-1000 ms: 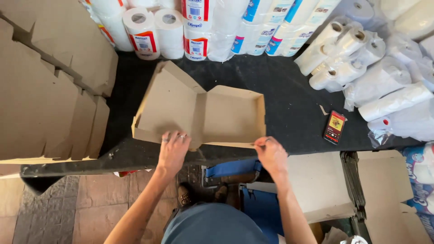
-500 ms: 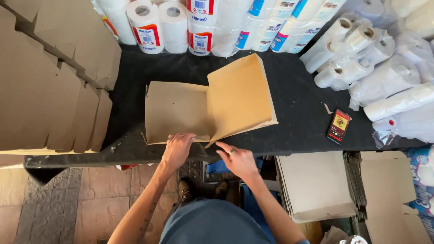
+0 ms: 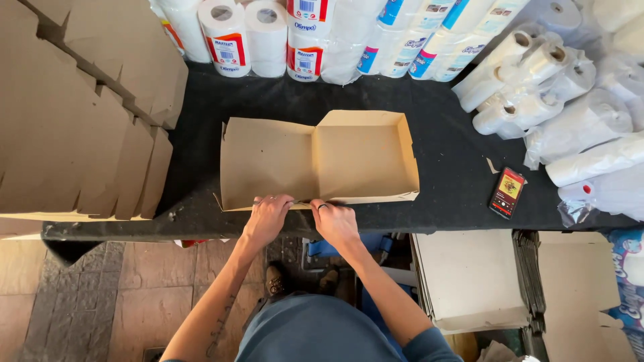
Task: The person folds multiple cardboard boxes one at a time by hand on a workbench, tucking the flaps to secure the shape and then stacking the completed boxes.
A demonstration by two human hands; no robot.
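Both hands pinch the cardboard box (image 3: 318,161) near edge at its centre fold — left hand (image 3: 268,218), right hand (image 3: 333,222) — long axis left-right, box lying beyond the grip.

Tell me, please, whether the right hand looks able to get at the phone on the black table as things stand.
Probably yes: the right hand rests at the cardboard box front edge, and only bare black table lies between it and the phone.

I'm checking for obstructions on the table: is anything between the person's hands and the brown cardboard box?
Nothing visible. The left hand and right hand already rest on the near edge of the cardboard box. The phone lies apart to the right on the black table.
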